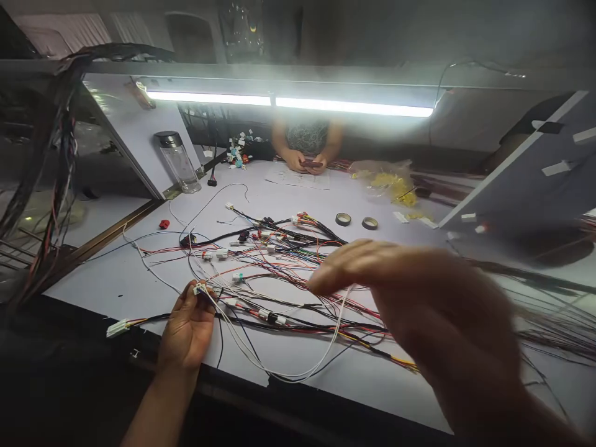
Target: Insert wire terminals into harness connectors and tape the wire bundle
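The right hand (419, 304), closest to the lens and blurred, hangs over the white counter (102, 279) with its fingers stretched flat and together, gripping nothing. Their tips point toward nine o'clock above a sprawling tangle of red, black and white wires with small plugs (279, 261). At seven o'clock from that tangle the left hand (186, 329) pinches a small white plastic connector (200, 288) between thumb and fingertips, and thin white leads run from it over the counter's near edge. A longer white plug (116, 328) lies at nine o'clock of the left hand, by the edge. At one o'clock of the tangle lie two dark tape rolls (343, 218), just apart from each other. A clear bottle with a metal cap (177, 161) stands at eleven o'clock. Across the counter, at twelve o'clock, another person's hands (307, 162) hold a dark object too blurred to identify.
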Demonstrator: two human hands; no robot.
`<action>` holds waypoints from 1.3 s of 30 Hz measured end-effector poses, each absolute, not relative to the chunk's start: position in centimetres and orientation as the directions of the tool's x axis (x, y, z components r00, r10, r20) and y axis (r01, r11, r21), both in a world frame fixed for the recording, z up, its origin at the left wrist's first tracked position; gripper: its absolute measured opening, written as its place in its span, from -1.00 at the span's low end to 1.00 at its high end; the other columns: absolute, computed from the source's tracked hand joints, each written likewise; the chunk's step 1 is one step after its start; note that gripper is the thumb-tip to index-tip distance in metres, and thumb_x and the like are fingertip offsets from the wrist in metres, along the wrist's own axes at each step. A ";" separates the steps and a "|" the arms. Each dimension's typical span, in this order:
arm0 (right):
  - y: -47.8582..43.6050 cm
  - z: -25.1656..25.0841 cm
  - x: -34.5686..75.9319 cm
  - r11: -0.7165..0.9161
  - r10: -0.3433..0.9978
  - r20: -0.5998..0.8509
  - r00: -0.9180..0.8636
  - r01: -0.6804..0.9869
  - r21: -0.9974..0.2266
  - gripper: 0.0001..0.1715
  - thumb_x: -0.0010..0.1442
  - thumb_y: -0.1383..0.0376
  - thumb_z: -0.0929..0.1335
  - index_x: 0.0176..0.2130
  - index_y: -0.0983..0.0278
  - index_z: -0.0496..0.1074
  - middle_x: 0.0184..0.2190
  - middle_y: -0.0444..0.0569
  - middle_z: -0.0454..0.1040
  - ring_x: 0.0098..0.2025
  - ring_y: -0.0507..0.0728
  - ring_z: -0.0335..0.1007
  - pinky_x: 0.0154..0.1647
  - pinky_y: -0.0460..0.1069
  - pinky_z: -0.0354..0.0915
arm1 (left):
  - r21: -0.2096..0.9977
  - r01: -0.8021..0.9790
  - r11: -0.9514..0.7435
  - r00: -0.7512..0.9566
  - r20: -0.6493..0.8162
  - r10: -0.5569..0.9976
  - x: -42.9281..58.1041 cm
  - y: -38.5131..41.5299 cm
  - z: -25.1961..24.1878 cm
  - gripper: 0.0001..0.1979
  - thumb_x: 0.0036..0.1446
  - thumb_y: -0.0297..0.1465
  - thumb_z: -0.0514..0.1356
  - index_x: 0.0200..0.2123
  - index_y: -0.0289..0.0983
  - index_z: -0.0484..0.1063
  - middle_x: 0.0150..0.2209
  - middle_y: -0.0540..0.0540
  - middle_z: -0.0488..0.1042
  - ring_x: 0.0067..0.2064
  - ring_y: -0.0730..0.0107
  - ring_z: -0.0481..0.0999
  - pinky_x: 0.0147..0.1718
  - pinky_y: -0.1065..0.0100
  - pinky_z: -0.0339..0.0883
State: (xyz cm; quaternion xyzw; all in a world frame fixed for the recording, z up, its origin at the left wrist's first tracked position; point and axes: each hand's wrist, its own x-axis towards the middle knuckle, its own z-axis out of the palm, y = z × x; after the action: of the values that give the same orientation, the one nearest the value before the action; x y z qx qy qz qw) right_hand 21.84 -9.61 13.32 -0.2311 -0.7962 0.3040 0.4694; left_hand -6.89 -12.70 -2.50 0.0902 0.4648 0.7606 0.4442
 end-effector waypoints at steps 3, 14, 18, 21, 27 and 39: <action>-6.0 8.4 21.9 0.637 0.713 0.478 -0.513 0.191 -0.746 -0.75 0.30 0.24 0.29 -0.05 0.13 0.47 -0.15 -0.10 0.56 -0.11 0.09 0.50 -0.07 0.06 0.42 | 0.714 -0.657 -0.241 -0.609 -0.315 0.728 -6.8 -12.7 -2.3 -0.88 0.04 -0.58 0.24 -0.37 -0.26 0.51 -0.35 0.01 0.50 -0.30 0.54 0.50 -0.22 0.50 0.48; -4.6 -1.2 19.6 0.741 0.662 0.193 -0.724 0.595 -0.312 -0.76 0.29 0.29 0.28 -0.07 0.23 0.47 -0.08 0.00 0.53 -0.09 0.15 0.39 -0.07 0.07 0.22 | 0.699 -0.674 -0.239 -0.614 -0.351 0.707 -6.5 -12.4 -1.6 -0.88 0.06 -0.59 0.20 -0.39 -0.29 0.50 -0.33 -0.01 0.49 -0.31 0.52 0.50 -0.23 0.52 0.49; -5.9 -1.2 19.5 0.793 0.606 0.221 -0.764 0.555 -0.253 -0.77 0.32 0.27 0.26 -0.10 0.21 0.47 0.00 -0.03 0.49 -0.06 0.15 0.36 -0.05 0.09 0.15 | 0.698 -0.671 -0.250 -0.623 -0.349 0.700 -6.6 -12.4 -1.7 -0.87 0.10 -0.59 0.18 -0.38 -0.30 0.51 -0.33 -0.02 0.49 -0.30 0.52 0.50 -0.24 0.50 0.50; -5.8 -1.3 20.1 0.782 0.621 0.244 -0.745 0.566 -0.262 -0.76 0.32 0.26 0.26 -0.07 0.22 0.46 0.03 -0.02 0.48 -0.05 0.14 0.35 -0.04 0.07 0.15 | 0.691 -0.678 -0.251 -0.623 -0.359 0.695 -6.7 -12.3 -1.8 -0.86 0.09 -0.60 0.17 -0.38 -0.31 0.51 -0.34 -0.02 0.50 -0.30 0.53 0.50 -0.25 0.50 0.50; -4.2 -1.3 21.9 0.740 0.673 0.259 -0.693 0.635 -0.222 -0.76 0.32 0.26 0.27 -0.07 0.25 0.45 -0.09 0.00 0.53 -0.09 0.13 0.37 -0.07 0.05 0.14 | 0.718 -0.669 -0.194 -0.591 -0.355 0.725 -6.7 -12.4 -1.6 -0.75 0.19 -0.57 0.08 -0.39 -0.22 0.52 -0.34 0.05 0.51 -0.32 0.56 0.50 -0.27 0.56 0.52; -2.4 -0.7 23.4 0.675 0.726 0.330 -0.604 0.717 -0.172 -0.74 0.34 0.23 0.24 -0.16 0.24 0.49 -0.21 -0.05 0.56 -0.19 0.10 0.36 -0.14 0.02 0.05 | 0.731 -0.647 -0.216 -0.559 -0.263 0.786 -7.8 -12.4 -3.4 -0.86 0.14 -0.54 0.17 -0.32 -0.23 0.51 -0.30 0.09 0.50 -0.26 0.57 0.48 -0.18 0.55 0.50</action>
State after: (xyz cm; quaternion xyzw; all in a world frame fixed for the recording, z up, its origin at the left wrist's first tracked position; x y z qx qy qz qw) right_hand 23.36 -2.44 -0.70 -0.4028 -0.8955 0.0109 0.1891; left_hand -7.80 -12.38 -3.38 0.0824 0.4224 0.7754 0.4621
